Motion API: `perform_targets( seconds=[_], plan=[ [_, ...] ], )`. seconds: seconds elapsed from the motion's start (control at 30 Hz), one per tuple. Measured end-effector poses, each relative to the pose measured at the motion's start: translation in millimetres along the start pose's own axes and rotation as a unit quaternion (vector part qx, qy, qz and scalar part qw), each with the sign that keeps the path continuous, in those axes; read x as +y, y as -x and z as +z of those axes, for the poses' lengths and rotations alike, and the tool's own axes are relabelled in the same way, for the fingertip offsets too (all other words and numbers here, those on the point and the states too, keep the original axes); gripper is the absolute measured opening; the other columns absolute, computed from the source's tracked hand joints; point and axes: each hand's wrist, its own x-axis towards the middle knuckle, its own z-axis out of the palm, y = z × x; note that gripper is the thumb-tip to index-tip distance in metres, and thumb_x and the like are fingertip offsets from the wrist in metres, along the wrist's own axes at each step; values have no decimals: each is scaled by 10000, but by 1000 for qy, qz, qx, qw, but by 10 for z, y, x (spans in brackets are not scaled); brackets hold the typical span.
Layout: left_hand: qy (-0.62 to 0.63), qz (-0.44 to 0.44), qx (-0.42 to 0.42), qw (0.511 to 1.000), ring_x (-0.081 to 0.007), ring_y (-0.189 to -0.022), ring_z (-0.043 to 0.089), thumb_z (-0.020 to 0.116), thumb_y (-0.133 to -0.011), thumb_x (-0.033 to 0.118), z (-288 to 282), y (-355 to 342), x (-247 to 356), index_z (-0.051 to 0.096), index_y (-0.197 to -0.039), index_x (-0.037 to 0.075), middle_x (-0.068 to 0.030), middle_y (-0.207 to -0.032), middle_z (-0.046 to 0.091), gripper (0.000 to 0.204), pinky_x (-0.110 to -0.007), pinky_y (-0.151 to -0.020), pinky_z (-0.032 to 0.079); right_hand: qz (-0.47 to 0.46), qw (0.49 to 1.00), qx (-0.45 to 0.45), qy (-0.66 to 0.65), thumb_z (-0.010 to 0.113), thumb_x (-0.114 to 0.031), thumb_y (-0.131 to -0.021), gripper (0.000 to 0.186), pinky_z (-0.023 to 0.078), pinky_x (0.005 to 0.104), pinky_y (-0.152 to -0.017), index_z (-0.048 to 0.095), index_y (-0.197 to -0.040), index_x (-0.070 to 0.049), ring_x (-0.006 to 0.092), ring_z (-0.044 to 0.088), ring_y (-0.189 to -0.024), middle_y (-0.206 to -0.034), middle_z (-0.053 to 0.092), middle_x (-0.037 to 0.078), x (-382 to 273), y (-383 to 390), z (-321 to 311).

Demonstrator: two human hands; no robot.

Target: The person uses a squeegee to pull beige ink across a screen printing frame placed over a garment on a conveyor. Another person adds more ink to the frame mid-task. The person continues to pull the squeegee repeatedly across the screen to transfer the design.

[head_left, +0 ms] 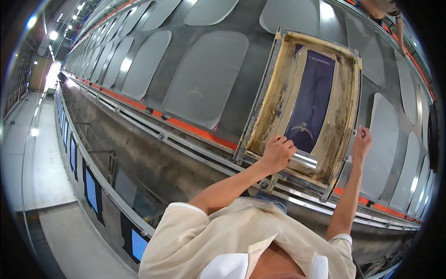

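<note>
A screen-printing frame (357,100) lies across the grey table in front of me, its inner border stained yellow-brown. Its dark purple printing area (312,100) carries a pale arched emblem at the near end. Inside the near end, my left hand (279,152) is closed round a squeegee (304,161), whose shiny metal bar shows to the right of the fingers. My right hand (362,143) is closed at the frame's right outer edge, by a small knob. Whether the fingers grip the knob or the rail, I cannot tell.
Rounded grey panels (204,76) lie in rows along the long table, some with a faint emblem. A red strip and a metal rail (162,136) run along the near edge. Across the table at the upper right stands another person (382,8). Lit screens (91,189) line the left walkway.
</note>
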Motion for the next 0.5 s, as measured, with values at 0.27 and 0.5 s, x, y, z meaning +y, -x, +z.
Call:
perform_targets(
  seconds=[0.27, 0.5],
  plan=[
    [-55, -49, -54, 996, -217, -996, 646, 760, -700, 74, -1082, 474, -1321, 730, -935, 129, -14, -986, 700, 243, -392, -933, 401, -61, 989, 43, -124, 671, -288, -942, 262, 497, 355, -717, 688, -995, -32, 190, 596, -731, -867, 693, 97, -1144, 783, 1265],
    [-103, -8, -1, 995, -213, -939, 639, 778, -641, 46, -2035, 1363, -2525, 730, -934, 129, 4, -1002, 716, 308, -363, -859, 418, -39, 982, 7, -183, 677, -295, -914, 257, 500, 367, -705, 680, -961, -42, 268, 630, -696, -804, 684, 137, -2510, 1470, 2279]
  ],
)
